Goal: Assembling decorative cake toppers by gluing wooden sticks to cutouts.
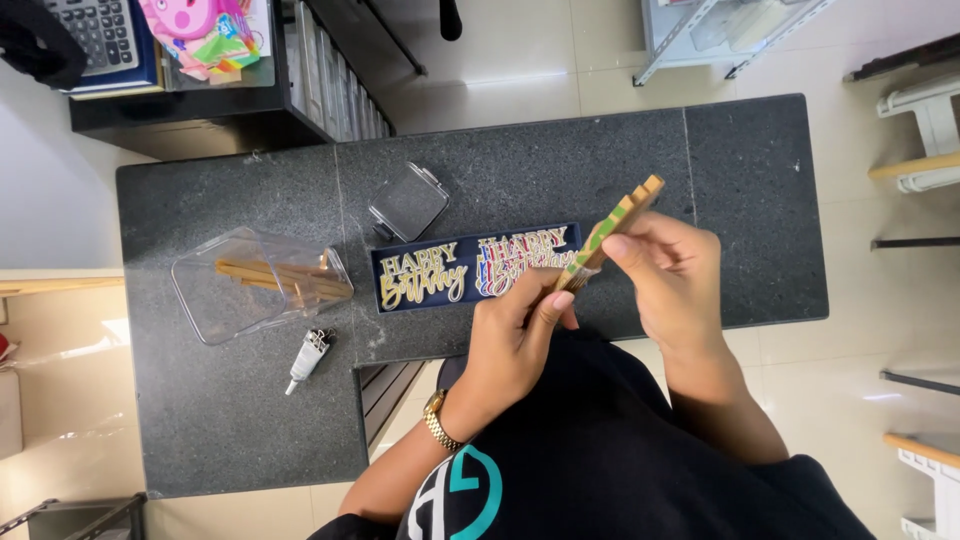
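Note:
Both my hands hold a flat wooden stick piece with green patches (pixel 612 228) above the dark stone counter (pixel 220 420). My left hand (pixel 515 335) pinches its lower end; my right hand (pixel 668 275) grips it from the right side. Just behind the hands lies a dark blue tray (pixel 425 277) with gold and multicoloured letter cake toppers. Left of the tray a clear plastic box (pixel 255 285) lies on its side with several wooden sticks inside. Its clear lid (pixel 408 202) rests behind the tray. A small glue tube (pixel 308 358) lies in front of the box.
A black shelf unit (pixel 200 110) at the back left carries a calculator (pixel 95 32) and a pink toy package (pixel 200 35). White racks (pixel 930 120) stand along the right side on the tiled floor. The counter has an L-shaped cut-out at my body.

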